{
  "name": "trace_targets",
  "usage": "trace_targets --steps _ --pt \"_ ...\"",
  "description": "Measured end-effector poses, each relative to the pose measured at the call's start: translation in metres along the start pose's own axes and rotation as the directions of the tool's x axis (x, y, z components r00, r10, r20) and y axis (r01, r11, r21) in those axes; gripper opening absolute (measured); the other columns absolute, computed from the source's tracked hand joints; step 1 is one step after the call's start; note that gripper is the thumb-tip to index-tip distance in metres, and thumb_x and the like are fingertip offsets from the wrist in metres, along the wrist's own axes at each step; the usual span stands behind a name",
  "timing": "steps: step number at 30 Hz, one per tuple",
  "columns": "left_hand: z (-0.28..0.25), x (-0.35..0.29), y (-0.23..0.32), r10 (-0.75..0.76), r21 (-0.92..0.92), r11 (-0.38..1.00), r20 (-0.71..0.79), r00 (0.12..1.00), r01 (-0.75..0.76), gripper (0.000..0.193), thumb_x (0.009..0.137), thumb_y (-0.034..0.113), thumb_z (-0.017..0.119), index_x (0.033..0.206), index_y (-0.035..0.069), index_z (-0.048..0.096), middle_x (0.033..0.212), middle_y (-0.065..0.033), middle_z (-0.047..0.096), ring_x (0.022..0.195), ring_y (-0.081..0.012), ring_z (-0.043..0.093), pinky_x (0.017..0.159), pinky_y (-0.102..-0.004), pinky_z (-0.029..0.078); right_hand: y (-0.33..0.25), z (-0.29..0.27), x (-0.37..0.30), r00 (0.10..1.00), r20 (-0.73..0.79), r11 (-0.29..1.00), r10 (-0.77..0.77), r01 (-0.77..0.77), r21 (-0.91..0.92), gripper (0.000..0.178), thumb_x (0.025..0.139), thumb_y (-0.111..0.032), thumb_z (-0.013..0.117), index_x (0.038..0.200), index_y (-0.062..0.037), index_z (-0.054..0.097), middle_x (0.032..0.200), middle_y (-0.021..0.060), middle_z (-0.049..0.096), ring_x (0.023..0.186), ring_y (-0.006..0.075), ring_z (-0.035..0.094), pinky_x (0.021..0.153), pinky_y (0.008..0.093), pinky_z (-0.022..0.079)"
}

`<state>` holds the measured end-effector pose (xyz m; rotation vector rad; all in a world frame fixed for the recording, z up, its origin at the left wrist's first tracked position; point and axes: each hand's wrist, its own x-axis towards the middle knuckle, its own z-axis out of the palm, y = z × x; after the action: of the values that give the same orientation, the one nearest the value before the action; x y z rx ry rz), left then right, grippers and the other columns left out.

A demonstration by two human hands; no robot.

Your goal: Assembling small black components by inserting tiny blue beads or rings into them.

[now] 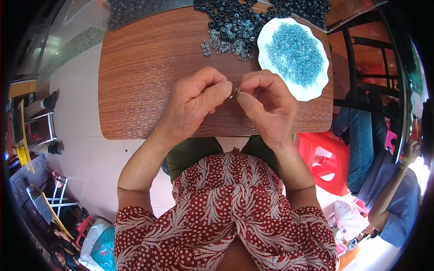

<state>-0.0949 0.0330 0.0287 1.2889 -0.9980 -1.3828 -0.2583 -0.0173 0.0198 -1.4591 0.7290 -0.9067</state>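
Note:
Over the near half of a brown wood-grain table (135, 77), my left hand (192, 101) and my right hand (273, 101) meet fingertip to fingertip. Both are closed in a pinch on a small metal coil spring (233, 93); the fingers hide part of it. Beyond them lies a loose heap of similar springs (233, 38). Black ring-shaped parts (226, 10) are piled behind and among these springs. To the right of my right hand, a white scalloped plate (322, 83) holds a mound of tiny springs (296, 54) with a bluish shine.
Trays of dark round parts (131, 11) stand along the far edge. Right of the table are a red plastic stool (325, 158) and a seated person in blue (398, 194). Folding chairs (54, 198) and a bag with turquoise contents (103, 248) sit at the left.

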Motion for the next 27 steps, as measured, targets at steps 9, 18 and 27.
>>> trace_targets --steps 9,18,27 --pt "0.003 0.026 -0.019 0.438 0.721 0.644 -0.073 0.896 -0.256 0.011 0.081 0.012 0.057 0.082 0.003 0.051 0.079 -0.0140 0.056 0.073 -0.0311 0.057 0.061 -0.0408 0.044 0.011 -0.004 0.000 0.985 -0.104 0.930 -0.139 0.094 -0.357 0.016 0.079 0.007 0.058 0.092 -0.0008 0.054 0.087 -0.0002 0.051 0.072 0.0050 0.047 0.059 0.0179 0.038" --pt "-0.002 0.049 -0.029 0.515 0.908 0.268 0.147 0.845 -0.322 0.009 0.077 0.006 0.055 0.079 0.002 0.047 0.078 -0.0147 0.052 0.074 -0.0320 0.056 0.062 -0.0419 0.046 0.011 -0.006 0.011 0.900 0.091 0.652 -0.426 0.375 -0.659 0.020 0.069 0.008 0.061 0.086 -0.0010 0.057 0.082 0.0123 0.054 0.069 0.0252 0.053 0.059 0.0307 0.043" --pt "-0.018 0.050 -0.020 0.573 0.805 0.459 0.056 0.818 -0.377 0.012 0.075 0.005 0.060 0.084 0.002 0.053 0.077 -0.0145 0.055 0.072 -0.0321 0.057 0.060 -0.0422 0.045 0.022 -0.005 0.015 0.873 0.278 0.471 -0.402 0.457 -0.754 0.023 0.064 0.008 0.061 0.084 0.0003 0.055 0.078 0.0127 0.048 0.072 0.0290 0.049 0.058 0.0375 0.042"
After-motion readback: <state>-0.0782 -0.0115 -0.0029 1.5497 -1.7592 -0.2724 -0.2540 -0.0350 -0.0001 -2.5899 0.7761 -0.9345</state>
